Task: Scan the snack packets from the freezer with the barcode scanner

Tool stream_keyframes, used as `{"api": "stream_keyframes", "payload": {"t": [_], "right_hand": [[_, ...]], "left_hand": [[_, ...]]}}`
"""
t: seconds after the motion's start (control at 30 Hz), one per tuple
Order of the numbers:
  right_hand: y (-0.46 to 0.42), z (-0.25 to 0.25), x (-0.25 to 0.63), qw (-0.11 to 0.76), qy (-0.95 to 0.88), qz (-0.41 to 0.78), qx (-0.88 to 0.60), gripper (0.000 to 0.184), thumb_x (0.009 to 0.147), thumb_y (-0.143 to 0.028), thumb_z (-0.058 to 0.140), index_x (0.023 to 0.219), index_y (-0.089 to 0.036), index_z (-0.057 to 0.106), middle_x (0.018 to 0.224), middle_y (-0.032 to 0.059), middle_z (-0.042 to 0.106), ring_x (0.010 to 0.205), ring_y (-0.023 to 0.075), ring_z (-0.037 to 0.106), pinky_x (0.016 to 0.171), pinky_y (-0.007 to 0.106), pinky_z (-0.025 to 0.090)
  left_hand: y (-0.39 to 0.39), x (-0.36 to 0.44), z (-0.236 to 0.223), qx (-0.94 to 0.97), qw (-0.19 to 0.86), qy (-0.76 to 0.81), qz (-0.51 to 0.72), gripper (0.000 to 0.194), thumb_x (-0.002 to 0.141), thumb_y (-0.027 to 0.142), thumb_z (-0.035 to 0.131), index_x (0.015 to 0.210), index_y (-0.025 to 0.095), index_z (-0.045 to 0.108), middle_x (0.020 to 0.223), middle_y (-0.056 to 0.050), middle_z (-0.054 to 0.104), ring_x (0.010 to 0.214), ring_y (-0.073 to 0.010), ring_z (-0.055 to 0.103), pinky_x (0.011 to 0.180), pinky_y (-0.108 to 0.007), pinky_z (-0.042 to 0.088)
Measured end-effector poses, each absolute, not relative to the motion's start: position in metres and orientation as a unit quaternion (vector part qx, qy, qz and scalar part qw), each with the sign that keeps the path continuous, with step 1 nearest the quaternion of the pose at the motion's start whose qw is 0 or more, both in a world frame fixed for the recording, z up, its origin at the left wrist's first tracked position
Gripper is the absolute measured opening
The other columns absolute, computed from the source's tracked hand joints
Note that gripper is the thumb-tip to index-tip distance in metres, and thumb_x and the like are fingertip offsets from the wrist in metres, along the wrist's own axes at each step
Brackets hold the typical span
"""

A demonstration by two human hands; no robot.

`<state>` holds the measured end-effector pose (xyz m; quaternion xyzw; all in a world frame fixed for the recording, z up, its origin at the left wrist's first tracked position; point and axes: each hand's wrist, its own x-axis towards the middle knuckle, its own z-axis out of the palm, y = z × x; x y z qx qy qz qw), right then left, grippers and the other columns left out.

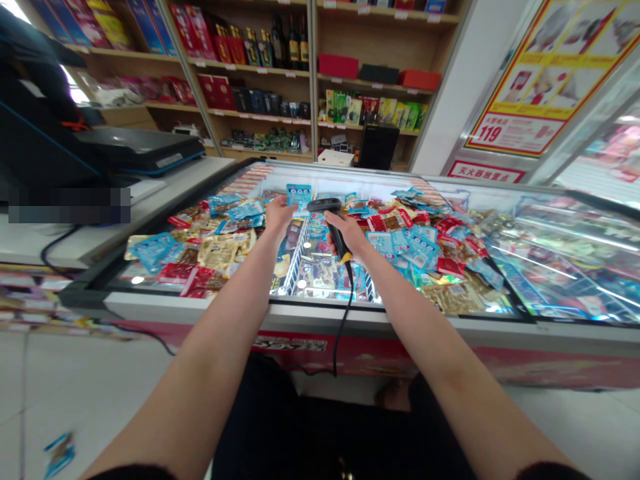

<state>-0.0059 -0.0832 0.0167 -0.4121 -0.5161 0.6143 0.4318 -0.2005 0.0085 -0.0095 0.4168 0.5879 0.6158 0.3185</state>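
My left hand (280, 212) pinches a blue snack packet (299, 195) by its left edge and holds it upright over the glass-topped freezer. In my right hand (345, 232) is a black handheld barcode scanner (336, 223), its head turned left toward the packet. A black cable (343, 333) hangs from the scanner's grip, down over the freezer's front. Piles of blue, red and gold packets lie on the glass on both sides: gold packets (225, 253) near my left forearm, blue packets (407, 247) right of the scanner.
The freezer's front rim (320, 308) runs across before me. A counter on the left bears a black scale-like device (140, 150). Shelves (250, 67) with bottles and boxes stand behind. Another freezer section (575, 247) lies to the right. One blue packet (60, 453) is on the floor.
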Motion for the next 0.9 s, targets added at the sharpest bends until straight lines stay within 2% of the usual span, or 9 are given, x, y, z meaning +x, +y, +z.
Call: {"api": "stream_keyframes", "payload": {"t": [0.23, 0.53, 0.73, 0.9], "right_hand": [[-0.08, 0.013, -0.006, 0.43, -0.524, 0.612, -0.408, 0.04, 0.099, -0.056, 0.071, 0.086, -0.021, 0.058, 0.049, -0.0031, 0.061, 0.035, 0.0136, 0.055, 0.035, 0.023, 0.044], [-0.084, 0.017, -0.006, 0.433, -0.515, 0.615, -0.412, 0.035, 0.103, -0.05, 0.067, 0.086, -0.022, 0.056, 0.049, -0.0037, 0.061, 0.034, 0.0131, 0.055, 0.034, 0.022, 0.044], [-0.083, 0.02, -0.001, 0.447, -0.503, 0.605, -0.426, 0.036, 0.099, -0.052, 0.071, 0.088, -0.022, 0.054, 0.048, -0.0041, 0.059, 0.033, 0.0131, 0.054, 0.033, 0.022, 0.043], [-0.083, 0.027, 0.011, 0.478, -0.484, 0.587, -0.439, 0.036, 0.099, -0.051, 0.071, 0.088, -0.022, 0.054, 0.047, -0.0045, 0.059, 0.033, 0.0125, 0.053, 0.033, 0.021, 0.043]], "left_hand": [[0.014, -0.204, -0.015, 0.425, 0.31, 0.584, 0.618, 0.027, 0.058, 0.02, 0.072, 0.084, 0.019, 0.067, 0.074, 0.0, 0.065, 0.075, -0.0184, 0.062, 0.073, -0.029, 0.048], [0.01, -0.201, -0.012, 0.419, 0.314, 0.579, 0.625, 0.022, 0.062, 0.015, 0.073, 0.083, 0.019, 0.066, 0.073, 0.0, 0.067, 0.076, -0.018, 0.063, 0.075, -0.028, 0.05], [0.004, -0.189, -0.011, 0.44, 0.304, 0.587, 0.608, 0.024, 0.062, 0.024, 0.082, 0.079, 0.019, 0.067, 0.073, -0.003, 0.068, 0.081, -0.0228, 0.067, 0.076, -0.031, 0.052], [0.0, -0.165, -0.01, 0.442, 0.362, 0.557, 0.602, 0.033, 0.058, 0.029, 0.088, 0.079, 0.019, 0.066, 0.071, -0.001, 0.066, 0.074, -0.0209, 0.067, 0.072, -0.032, 0.055]]}}
